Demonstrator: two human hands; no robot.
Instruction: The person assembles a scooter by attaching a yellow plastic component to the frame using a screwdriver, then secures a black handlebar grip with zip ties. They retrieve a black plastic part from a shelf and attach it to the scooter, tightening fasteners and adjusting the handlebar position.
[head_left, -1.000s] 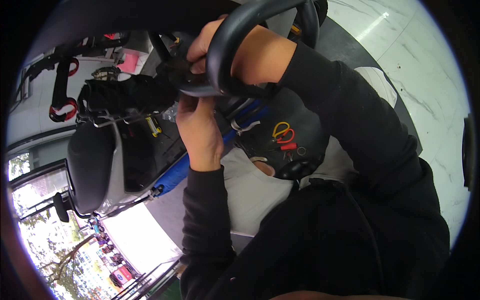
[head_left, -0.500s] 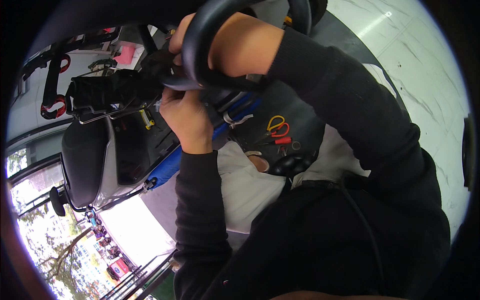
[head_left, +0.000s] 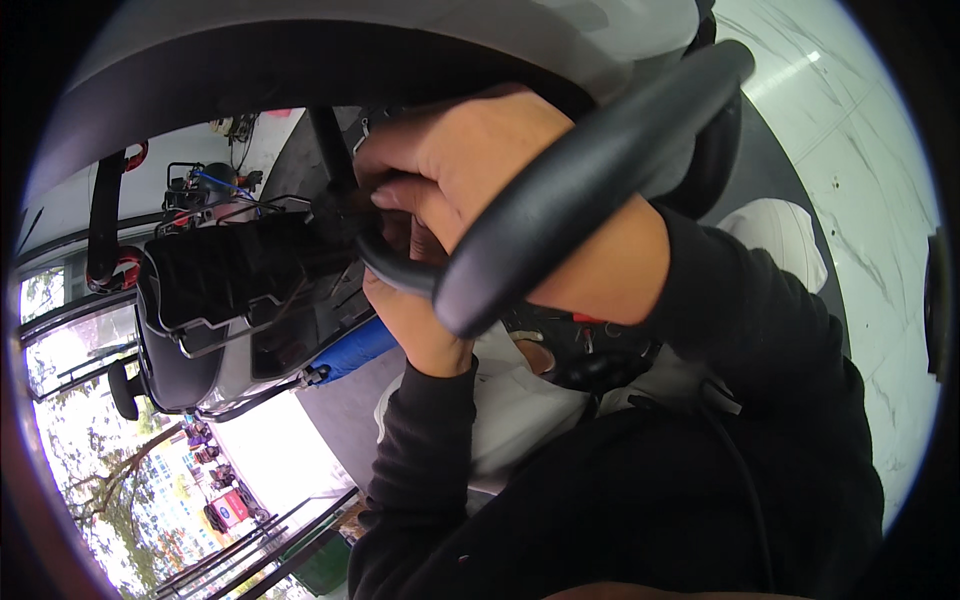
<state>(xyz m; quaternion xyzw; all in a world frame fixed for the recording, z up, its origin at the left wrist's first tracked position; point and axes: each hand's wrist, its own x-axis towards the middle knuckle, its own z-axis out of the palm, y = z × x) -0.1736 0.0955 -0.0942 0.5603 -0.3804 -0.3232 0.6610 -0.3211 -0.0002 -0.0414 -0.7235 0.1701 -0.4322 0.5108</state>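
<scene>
A thick black curved bar (head_left: 590,190) crosses in front of my right forearm. My right hand (head_left: 475,155) reaches past the bar, palm down, with its fingers bent in at a dark joint (head_left: 340,210) on a black frame. Whatever its fingertips hold is too dark to make out. Below it, my left hand (head_left: 418,325) comes up against the lower bend of the bar. Its fingers are mostly hidden behind the bar and my right hand. Left of both hands sits a black wire-edged rack (head_left: 225,270), attached near that joint.
A large pale grey and black body (head_left: 380,40) overhangs the top. Beyond the rack stands a scooter with a dark seat (head_left: 175,370), near a blue panel (head_left: 355,352). A red-handled tool (head_left: 588,319) lies below my right wrist. Marble-patterned floor (head_left: 850,230) spreads at right.
The view has shifted: the curved bar now appears lower and further right, and the pale body shows above. Both hands appear lower, still at the joint. The yellow-and-red-handled scissors are now hidden.
</scene>
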